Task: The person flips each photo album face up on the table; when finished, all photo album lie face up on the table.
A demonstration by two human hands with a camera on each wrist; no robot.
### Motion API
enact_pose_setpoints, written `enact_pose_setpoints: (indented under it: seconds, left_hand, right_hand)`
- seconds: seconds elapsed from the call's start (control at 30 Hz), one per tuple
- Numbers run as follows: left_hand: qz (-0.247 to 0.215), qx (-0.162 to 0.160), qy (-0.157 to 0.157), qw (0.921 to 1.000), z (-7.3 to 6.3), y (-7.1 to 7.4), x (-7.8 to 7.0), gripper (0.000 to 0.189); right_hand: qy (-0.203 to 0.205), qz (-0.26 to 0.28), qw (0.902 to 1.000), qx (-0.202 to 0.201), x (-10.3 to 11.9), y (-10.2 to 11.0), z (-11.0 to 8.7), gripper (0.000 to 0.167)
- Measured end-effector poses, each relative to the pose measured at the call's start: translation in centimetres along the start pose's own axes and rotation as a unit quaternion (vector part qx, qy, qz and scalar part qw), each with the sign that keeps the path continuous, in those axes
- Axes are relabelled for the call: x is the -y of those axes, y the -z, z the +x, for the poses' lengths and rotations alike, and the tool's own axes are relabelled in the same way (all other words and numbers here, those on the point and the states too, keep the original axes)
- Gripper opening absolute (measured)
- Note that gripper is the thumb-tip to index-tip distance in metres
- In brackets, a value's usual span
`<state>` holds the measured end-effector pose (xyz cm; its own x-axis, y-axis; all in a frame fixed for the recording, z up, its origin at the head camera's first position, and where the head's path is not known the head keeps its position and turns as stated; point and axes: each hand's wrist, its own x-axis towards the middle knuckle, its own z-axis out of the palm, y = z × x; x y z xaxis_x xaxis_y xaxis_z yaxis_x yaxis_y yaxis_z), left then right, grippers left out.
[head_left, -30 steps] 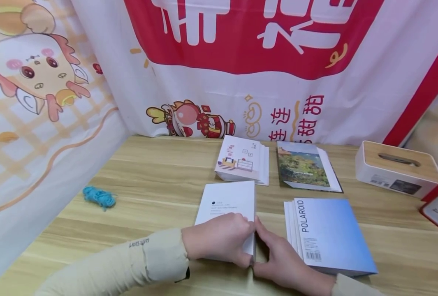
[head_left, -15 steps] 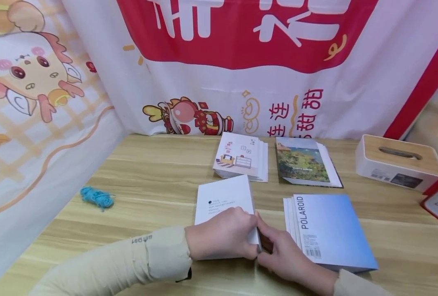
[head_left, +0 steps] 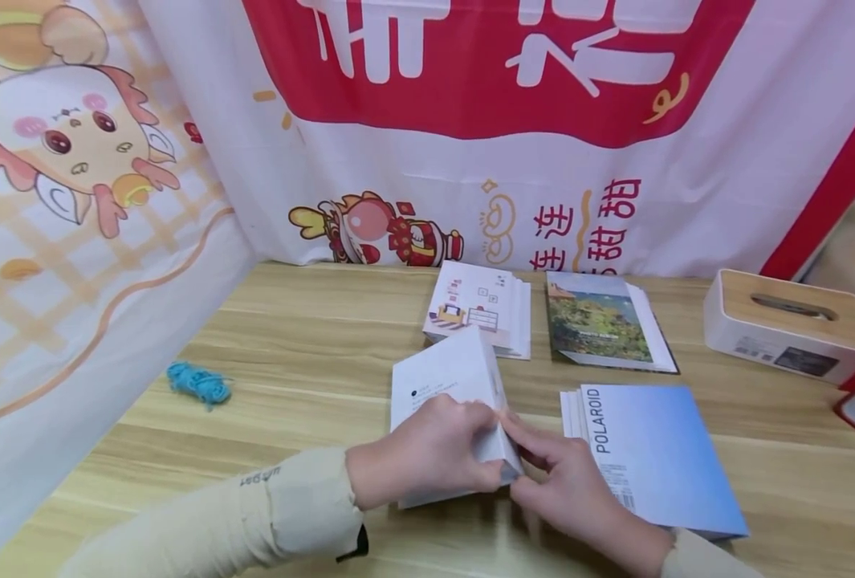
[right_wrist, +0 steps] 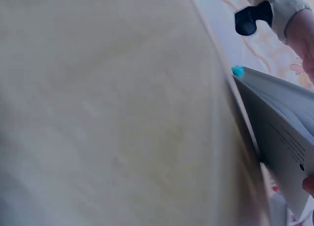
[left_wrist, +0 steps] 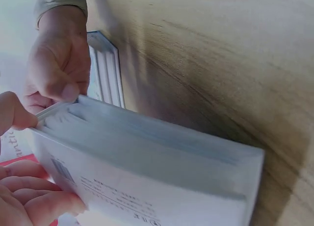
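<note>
A thick white book (head_left: 437,377), with small print and a barcode on its cover, is tilted up at its right side between both hands. My left hand (head_left: 434,449) reaches over the cover and grips the raised edge, fingers against the cover and thumb at the page ends, as the left wrist view shows. My right hand (head_left: 572,482) pinches the same edge from the right, its thumb (left_wrist: 61,88) by the book's corner. Page edges (left_wrist: 137,138) show between the two covers. The right wrist view catches the book (right_wrist: 284,142) at its right border.
Right of the hands lies a blue POLAROID book (head_left: 658,457) on a stack. Behind are white illustrated books (head_left: 470,301) and a landscape-covered book (head_left: 600,325). A tissue box (head_left: 795,321) stands at the back right, teal yarn (head_left: 199,383) at the left.
The white book's right edge has risen from the table, so the book tilts more. Both hands have moved up with that edge, still holding it.
</note>
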<state>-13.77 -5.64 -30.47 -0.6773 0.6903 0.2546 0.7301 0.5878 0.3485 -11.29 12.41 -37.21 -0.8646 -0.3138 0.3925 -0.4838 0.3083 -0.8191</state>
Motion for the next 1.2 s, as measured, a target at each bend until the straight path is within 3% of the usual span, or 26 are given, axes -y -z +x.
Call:
enact_pose_setpoints:
  seconds: [0.13,0.3,0.43,0.63,0.8,0.93,1.0,1.2]
  left_hand:
    - [-0.017,-0.064,-0.025,0.9975,-0.5,-0.2,0.1,0.021]
    - [-0.043,-0.137,-0.075,0.9869,-0.9,-0.8,0.3,0.023]
    - [-0.078,-0.182,-0.101,0.9749,-0.9,-1.1,0.4,0.021]
    - [-0.094,-0.259,-0.143,0.9506,-0.8,-1.8,0.5,0.027]
    - [-0.144,-0.296,-0.149,0.9325,-1.1,-2.4,0.6,0.037]
    - [-0.191,-0.322,-0.141,0.9164,-1.6,-2.9,0.8,0.038]
    - [-0.212,-0.327,-0.133,0.9112,-1.8,-3.1,0.8,0.036]
    - [-0.244,-0.333,-0.129,0.9016,-2.1,-3.2,1.0,0.036]
  right_hand:
    - [0.055,-0.009,0.9981,-0.028,0.3,0.5,0.3,0.057]
    - [0.130,-0.034,0.9887,-0.065,0.2,1.1,0.4,0.056]
    - [0.181,-0.055,0.9779,-0.089,0.2,1.6,0.8,0.057]
    - [0.220,-0.052,0.9708,-0.081,1.1,2.8,1.4,0.054]
    - [0.249,-0.045,0.9653,-0.067,1.5,3.3,1.9,0.051]
    - [0.310,-0.037,0.9479,-0.063,1.7,3.4,2.7,0.046]
    - [0.337,-0.040,0.9388,-0.060,1.9,3.4,3.1,0.041]
    - [0.365,-0.042,0.9286,-0.053,2.4,3.2,3.8,0.026]
